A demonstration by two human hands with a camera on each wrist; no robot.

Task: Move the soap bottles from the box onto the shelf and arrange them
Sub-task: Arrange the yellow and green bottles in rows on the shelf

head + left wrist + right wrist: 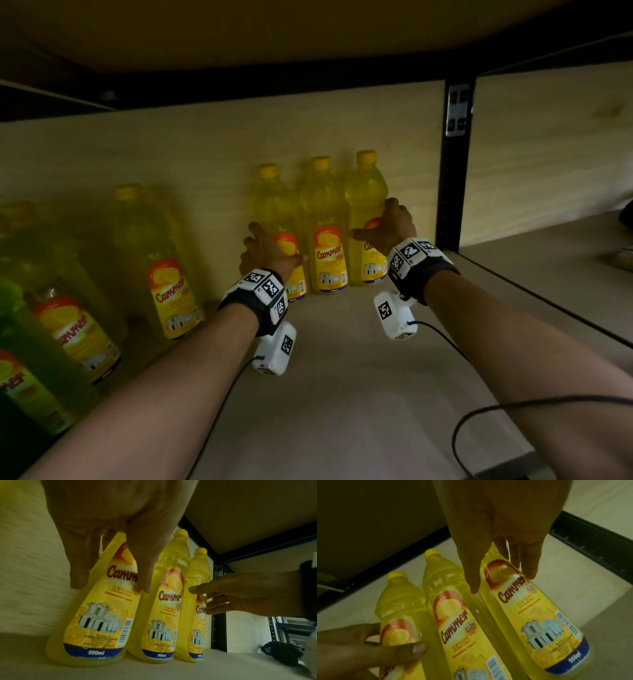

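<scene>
Bare forearms, each wrist wearing a black strap [432, 274] with white marker-printed blocks [268, 287], a white camera box [394, 314] underneath, thin black cable [479, 416] probably plugged in.

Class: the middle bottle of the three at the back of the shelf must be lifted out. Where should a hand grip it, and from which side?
Grip the middle bottle round its narrow upper body from the front: neighbours flank both sides and the wall stands behind.

Dim light. Pale wood-grain back panel [212, 150] behind bay. Black metal upright [454, 192] with silver bracket [458, 109] at right. Board overhead [274, 31] in shadow.
</scene>
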